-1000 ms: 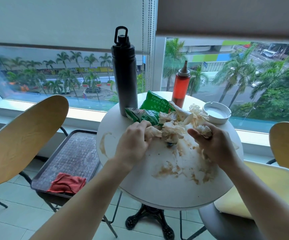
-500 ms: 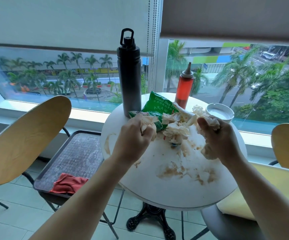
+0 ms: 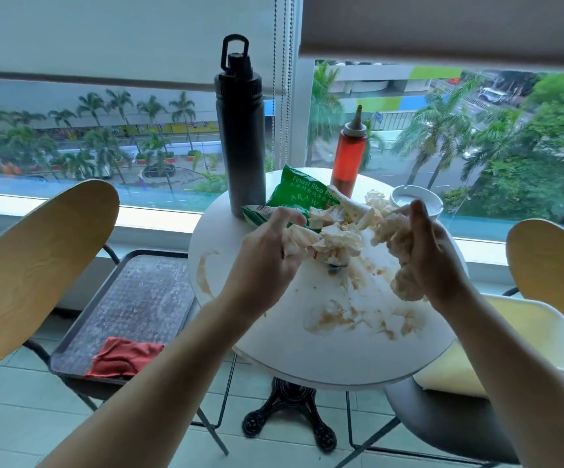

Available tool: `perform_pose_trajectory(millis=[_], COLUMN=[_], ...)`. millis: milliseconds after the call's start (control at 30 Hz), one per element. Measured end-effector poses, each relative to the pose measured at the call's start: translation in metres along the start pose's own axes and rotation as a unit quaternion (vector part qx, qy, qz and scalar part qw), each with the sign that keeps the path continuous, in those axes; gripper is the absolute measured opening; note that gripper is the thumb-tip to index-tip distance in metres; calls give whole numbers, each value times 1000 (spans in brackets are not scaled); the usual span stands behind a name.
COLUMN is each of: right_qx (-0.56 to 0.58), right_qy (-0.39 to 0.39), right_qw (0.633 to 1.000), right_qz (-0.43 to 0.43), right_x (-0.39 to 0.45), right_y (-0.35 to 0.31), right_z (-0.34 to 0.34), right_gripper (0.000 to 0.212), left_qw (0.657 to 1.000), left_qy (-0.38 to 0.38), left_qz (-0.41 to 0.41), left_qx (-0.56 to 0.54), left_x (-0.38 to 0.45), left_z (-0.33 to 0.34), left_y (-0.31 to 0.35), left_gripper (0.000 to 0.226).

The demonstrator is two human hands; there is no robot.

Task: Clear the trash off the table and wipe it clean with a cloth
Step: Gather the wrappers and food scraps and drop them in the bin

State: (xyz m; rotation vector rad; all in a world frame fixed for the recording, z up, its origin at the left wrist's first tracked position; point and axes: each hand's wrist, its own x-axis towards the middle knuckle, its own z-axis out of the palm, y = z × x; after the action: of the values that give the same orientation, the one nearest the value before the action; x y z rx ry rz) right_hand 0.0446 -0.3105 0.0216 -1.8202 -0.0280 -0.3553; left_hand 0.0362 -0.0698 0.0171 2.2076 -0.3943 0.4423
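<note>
A round white table (image 3: pixel 341 352) carries brown smears and a heap of crumpled, stained tissues (image 3: pixel 338 239) beside a green snack bag (image 3: pixel 296 195). My left hand (image 3: pixel 267 261) grips a wad of tissue at the heap's left side, with its forefinger reaching toward the bag. My right hand (image 3: pixel 432 261) holds a large clump of soiled tissue (image 3: pixel 400 261) a little above the table's right half. A red cloth (image 3: pixel 123 356) lies on a dark tray (image 3: pixel 132 298) to the left.
A tall black bottle (image 3: pixel 238 130), a red sauce bottle (image 3: pixel 348 157) and a white ashtray (image 3: pixel 419 201) stand at the table's far edge. Wooden chairs sit left (image 3: pixel 34 258) and right (image 3: pixel 551 265). A window runs behind.
Both hands have gathered more tissue and lifted it off the table. The right hand's clump has grown and the left hand's fingers have spread toward the green bag.
</note>
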Motion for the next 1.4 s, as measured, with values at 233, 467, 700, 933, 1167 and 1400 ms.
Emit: perform_pose_trajectory(millis=[233,467,700,933,1167,1400], right_qx=[-56,-46,-80,-105,-147,-148], right_qy=[45,70,88,91,72,66], right_qw=[996,995,991,989,985,986], right_qz=[-53,-63,-57,-48,-53,-47], right_x=[-8,-15,-11,-2,4,4], right_y=[-3,-1,15,43,83,126], right_z=[-19,-56,-115,-187,-244,-274], right_gripper=[16,14,21,27,33,34], left_qw=[999,995,995,993,989,988], left_qy=[-40,-82,-79,-82,-76,-76], left_qz=[15,32,50,31,20,2], left_qx=[-21,-42,-43,-83,-121,-138], left_x=[4,7,11,12,9,8], left_z=[13,43,91,157,220,284], left_y=[9,41,92,148,189,197], left_gripper=[24,27,37,52,66,29])
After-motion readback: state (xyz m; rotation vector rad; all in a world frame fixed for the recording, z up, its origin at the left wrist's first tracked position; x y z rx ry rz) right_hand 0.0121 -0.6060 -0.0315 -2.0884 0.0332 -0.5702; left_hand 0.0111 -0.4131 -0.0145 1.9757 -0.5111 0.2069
